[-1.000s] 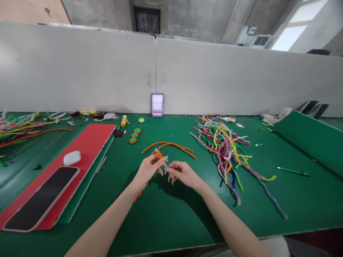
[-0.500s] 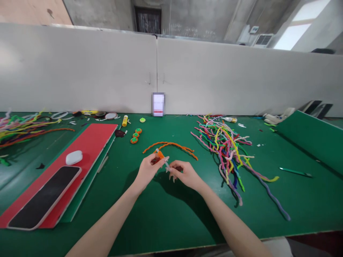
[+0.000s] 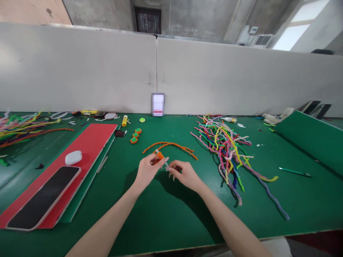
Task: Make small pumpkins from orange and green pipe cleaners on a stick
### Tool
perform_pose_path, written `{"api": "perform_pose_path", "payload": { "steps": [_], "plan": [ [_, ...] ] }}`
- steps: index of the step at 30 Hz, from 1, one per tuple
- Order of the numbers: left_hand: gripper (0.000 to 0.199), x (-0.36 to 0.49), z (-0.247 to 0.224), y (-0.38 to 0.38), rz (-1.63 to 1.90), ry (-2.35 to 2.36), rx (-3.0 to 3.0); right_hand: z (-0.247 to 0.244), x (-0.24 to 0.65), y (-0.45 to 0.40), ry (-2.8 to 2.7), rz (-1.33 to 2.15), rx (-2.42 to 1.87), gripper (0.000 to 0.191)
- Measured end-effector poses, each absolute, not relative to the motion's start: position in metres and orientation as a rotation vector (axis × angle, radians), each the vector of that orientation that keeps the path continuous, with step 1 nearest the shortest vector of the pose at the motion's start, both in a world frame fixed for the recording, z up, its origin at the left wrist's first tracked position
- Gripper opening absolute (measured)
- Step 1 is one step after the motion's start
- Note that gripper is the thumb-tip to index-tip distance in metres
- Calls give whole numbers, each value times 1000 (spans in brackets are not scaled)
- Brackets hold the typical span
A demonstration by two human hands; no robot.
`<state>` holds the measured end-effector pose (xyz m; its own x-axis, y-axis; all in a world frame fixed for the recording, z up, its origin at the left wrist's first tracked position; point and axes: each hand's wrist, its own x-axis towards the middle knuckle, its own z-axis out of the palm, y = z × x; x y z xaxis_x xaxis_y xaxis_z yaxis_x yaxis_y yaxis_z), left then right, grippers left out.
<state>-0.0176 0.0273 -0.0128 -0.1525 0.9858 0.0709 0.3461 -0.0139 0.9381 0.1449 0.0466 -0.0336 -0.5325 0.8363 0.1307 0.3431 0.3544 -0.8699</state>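
Between my hands is a thin pale grey stick (image 3: 166,164), with an orange pipe cleaner (image 3: 160,155) wound around its upper part. My left hand (image 3: 148,167) pinches the orange coil from the left, and its fingertips partly cover it. The lower end of the stick is pinched by my right hand (image 3: 185,174), whose other fingers curl beneath. Just beyond my hands, two orange pipe cleaners (image 3: 171,144) lie in an arc on the green table (image 3: 171,217). Farther back at the left sit three small orange coils with green centres (image 3: 135,135), joined in a row.
Tangled coloured pipe cleaners (image 3: 227,146) lie to the right, a green pen-like tool (image 3: 294,172) beyond them. On the left, a red board (image 3: 93,142) carries a phone (image 3: 45,198) and a white case (image 3: 73,157). A glue stick (image 3: 124,121) and an upright screen (image 3: 158,105) are at the back.
Hardly anything differs. Both hands keep their grip on the stick and the orange coil, with only a very slight shift of the fingers.
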Motion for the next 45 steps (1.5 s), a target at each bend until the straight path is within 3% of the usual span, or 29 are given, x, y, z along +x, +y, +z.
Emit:
{"api": "perform_pose_path", "payload": {
  "steps": [15,27,45],
  "plan": [
    [29,-17,-17,29,1128,1482,1373,-37,142,47,-2051,963,-1117,19],
    [29,-18,-11,28,1075,1246,1172,-33,146,49,-1783,1810,-812,42],
    [31,-19,-13,31,1051,1388,1344,-33,143,49,-1819,1415,-1007,35]
  ]
}}
